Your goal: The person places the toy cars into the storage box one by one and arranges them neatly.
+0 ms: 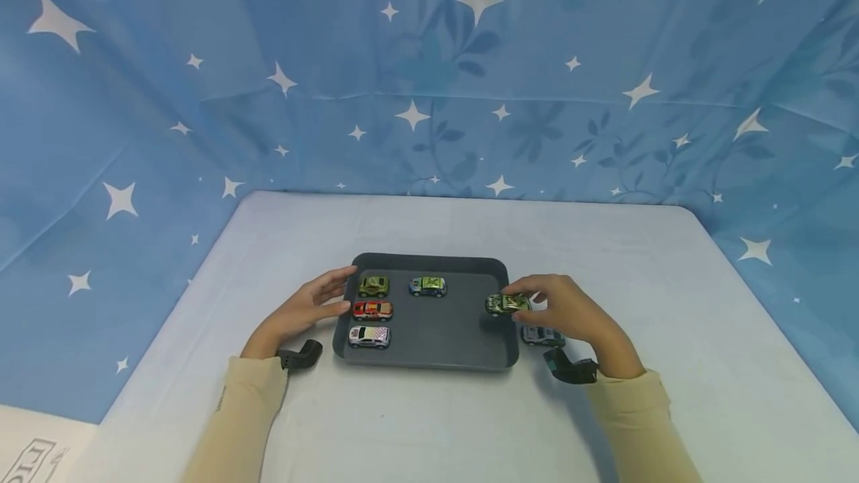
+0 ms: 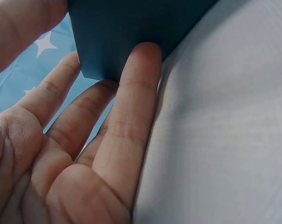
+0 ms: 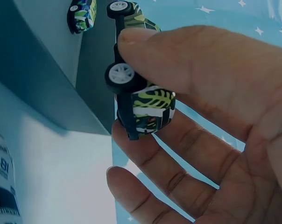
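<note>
My right hand (image 1: 560, 305) pinches a green camouflage toy car (image 1: 505, 305) between thumb and fingers, over the right wall of a dark grey tray (image 1: 443, 349). In the right wrist view the toy car (image 3: 148, 109) shows its white-spoked wheels. My left hand (image 1: 305, 311) touches the tray's left side with straight fingers; in the left wrist view its fingertips (image 2: 143, 60) lie against the tray wall. Inside the tray, a green car (image 1: 373, 287), a red-orange car (image 1: 372, 310) and a white car (image 1: 369, 337) form a left column. A blue-and-green car (image 1: 428, 286) stands at the upper middle.
A grey toy car (image 1: 542, 335) stands on the white table (image 1: 429, 423) just outside the tray's right wall, below my right hand. A blue star-patterned cloth (image 1: 429, 65) hangs behind the table. Printed white material (image 1: 40, 446) lies at the lower left corner.
</note>
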The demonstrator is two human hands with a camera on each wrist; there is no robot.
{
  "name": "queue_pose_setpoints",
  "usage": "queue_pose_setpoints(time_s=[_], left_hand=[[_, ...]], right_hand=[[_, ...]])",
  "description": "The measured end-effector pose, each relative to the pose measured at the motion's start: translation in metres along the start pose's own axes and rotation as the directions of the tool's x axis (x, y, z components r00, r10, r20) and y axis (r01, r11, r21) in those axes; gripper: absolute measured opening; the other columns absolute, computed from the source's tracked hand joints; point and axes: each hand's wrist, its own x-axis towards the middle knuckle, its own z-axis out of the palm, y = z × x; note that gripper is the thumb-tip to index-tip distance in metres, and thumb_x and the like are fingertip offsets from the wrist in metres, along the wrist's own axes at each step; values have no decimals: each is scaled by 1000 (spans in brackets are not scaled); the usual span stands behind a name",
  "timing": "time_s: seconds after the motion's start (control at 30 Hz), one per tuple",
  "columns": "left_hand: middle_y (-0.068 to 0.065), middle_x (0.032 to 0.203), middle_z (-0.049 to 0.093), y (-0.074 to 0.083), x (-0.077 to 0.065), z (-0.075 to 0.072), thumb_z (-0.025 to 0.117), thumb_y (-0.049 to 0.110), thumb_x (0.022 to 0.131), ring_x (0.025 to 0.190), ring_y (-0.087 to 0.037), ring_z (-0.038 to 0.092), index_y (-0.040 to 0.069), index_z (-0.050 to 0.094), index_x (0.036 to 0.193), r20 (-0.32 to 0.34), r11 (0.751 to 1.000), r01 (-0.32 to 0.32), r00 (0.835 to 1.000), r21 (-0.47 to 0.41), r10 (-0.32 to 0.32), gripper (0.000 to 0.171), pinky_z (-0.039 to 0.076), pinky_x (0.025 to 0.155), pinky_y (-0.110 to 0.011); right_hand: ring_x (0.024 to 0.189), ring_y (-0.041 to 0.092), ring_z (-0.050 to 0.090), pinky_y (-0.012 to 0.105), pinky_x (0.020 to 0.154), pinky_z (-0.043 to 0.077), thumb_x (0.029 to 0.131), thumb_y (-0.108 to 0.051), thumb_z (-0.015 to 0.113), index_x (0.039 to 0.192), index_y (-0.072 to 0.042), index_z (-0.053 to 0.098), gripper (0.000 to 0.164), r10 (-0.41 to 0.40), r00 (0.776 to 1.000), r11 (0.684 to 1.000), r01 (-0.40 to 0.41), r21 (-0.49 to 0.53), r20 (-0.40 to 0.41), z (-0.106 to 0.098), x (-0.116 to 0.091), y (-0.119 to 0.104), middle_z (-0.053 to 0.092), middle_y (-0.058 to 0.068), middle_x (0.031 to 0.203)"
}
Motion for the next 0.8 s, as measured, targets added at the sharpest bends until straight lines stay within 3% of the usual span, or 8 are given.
queue_pose_setpoints(time_s=[0.53,0.8], left_hand=[[-26,173,29,1,1,1,72,24,106,156,-56,30,3,32,169,3,1000,-5,1000,-8,5,78,31,123,-70],[-26,174,29,3,0,-1,73,24,105,156,-56,30,4,34,169,0,1000,1,1000,-19,-1,78,30,123,-71]], right_hand=[[105,25,72,47,89,61,92,-6,86,125,-1,78,34,-23,1000,1000,23,-14,8,14,15,-9,79,8,118],[97,19,68,49,88,61,94,-6,85,126,0,78,34,7,1000,1000,-8,30,31,24,23,-14,78,9,118]])
